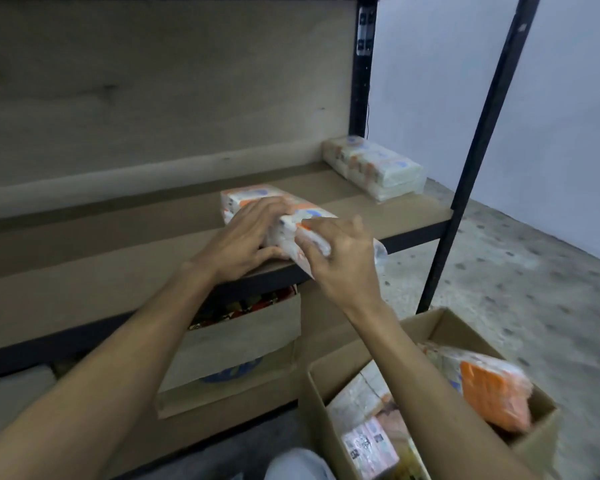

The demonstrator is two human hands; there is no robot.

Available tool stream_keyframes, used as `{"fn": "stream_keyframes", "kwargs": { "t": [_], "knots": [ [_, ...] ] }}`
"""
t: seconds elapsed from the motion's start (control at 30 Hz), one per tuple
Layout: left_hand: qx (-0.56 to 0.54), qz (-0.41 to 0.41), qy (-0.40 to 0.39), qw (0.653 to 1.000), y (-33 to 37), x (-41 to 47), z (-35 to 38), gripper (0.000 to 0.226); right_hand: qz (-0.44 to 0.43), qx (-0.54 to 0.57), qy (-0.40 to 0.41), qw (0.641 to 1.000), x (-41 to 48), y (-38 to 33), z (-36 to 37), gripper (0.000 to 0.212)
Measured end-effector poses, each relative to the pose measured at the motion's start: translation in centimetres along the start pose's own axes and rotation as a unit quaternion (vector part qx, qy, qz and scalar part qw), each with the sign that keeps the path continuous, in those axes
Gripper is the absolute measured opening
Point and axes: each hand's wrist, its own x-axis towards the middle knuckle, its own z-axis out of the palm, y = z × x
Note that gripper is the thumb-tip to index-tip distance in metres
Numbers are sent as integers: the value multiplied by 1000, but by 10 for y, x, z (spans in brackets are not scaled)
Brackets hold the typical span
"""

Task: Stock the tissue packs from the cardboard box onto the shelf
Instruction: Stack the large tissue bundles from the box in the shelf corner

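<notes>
A white and orange tissue pack [257,199] lies on the brown shelf board [101,258], its near end hanging over the front edge. My left hand [246,237] grips its left side, thumb under the near corner. My right hand [340,261] holds the near right end, fingers curled on the wrapper. A stack of tissue packs [374,166] sits at the shelf's far right corner. The open cardboard box [440,323] stands on the floor at lower right. It holds more packs, one of them [485,386] leaning on its right wall.
A black metal upright [478,150] stands at the shelf's right front corner, another [361,64] at the back. Under the shelf sit a brown paper-covered box [236,344] and patterned items. Speckled concrete floor [520,278] stretches to the right, up to a white wall.
</notes>
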Motion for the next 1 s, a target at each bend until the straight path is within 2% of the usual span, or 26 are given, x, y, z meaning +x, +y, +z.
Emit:
{"fn": "stream_keyframes", "kwargs": {
  "t": [0.13, 0.3, 0.57, 0.73, 0.8, 0.87, 0.9, 1.0],
  "knots": [
    [-13, -45, -32, 998, -16, -5, -5, 63, -31, -42, -3, 999, 0, 1, 28, 23],
    [5, -38, -44, 998, -30, -1, -4, 65, -19, -95, -11, 995, -1, 5, 50, 32],
    [11, -66, -18, 998, -43, -7, 6, 73, -1, -153, -66, 986, 10, 1, 58, 39],
    [5, -168, 9, 986, -50, -19, 9, 75, 15, -121, -149, 981, 35, -3, 49, 53],
    [2, -204, 16, 979, -50, -20, 11, 76, 17, -105, -134, 985, 41, 0, 37, 57],
    [0, -237, 10, 971, -48, -19, 12, 78, 8, -155, -129, 979, 38, 5, 27, 64],
    [-1, -255, 3, 967, -47, -18, 12, 80, 17, -175, -151, 973, 35, 8, 25, 69],
    [-17, -315, -22, 949, -47, -17, 15, 84, 50, -167, -198, 965, 23, 16, 28, 80]
  ]
}}
